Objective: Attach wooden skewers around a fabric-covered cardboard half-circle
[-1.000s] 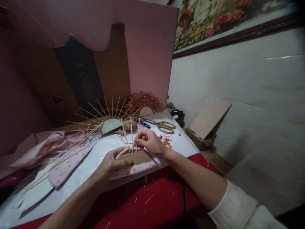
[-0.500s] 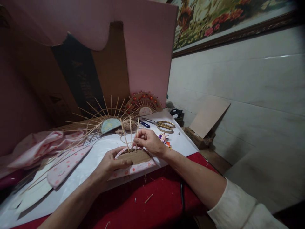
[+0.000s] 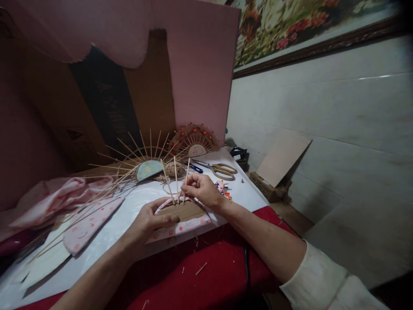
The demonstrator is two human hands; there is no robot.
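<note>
A half-round piece of cardboard [image 3: 185,212], edged with pink dotted fabric, lies near the front of the white sheet. My left hand [image 3: 153,219] grips its left end, thumb on top and fingers beneath. Three thin wooden sticks stand up from its curved edge. My right hand [image 3: 200,189] pinches the rightmost wooden stick [image 3: 187,172] low down, close to the cardboard. The middle stick [image 3: 176,178] and the left stick [image 3: 167,181] stand untouched beside it, leaning slightly left.
Behind sit a stick frame with a pale green half-round base [image 3: 150,169], a ball of twine [image 3: 174,168], scissors [image 3: 222,170] and a finished fan shape with red beads [image 3: 193,137]. At left lie pink dotted fabric [image 3: 61,204] and a fabric-covered half-round [image 3: 92,224]. Red cloth [image 3: 206,284] covers the front.
The rightmost stick leans slightly more to the right at its top, with my right hand still pinching it. The other two sticks tilt a little further left. My left hand stays put.
</note>
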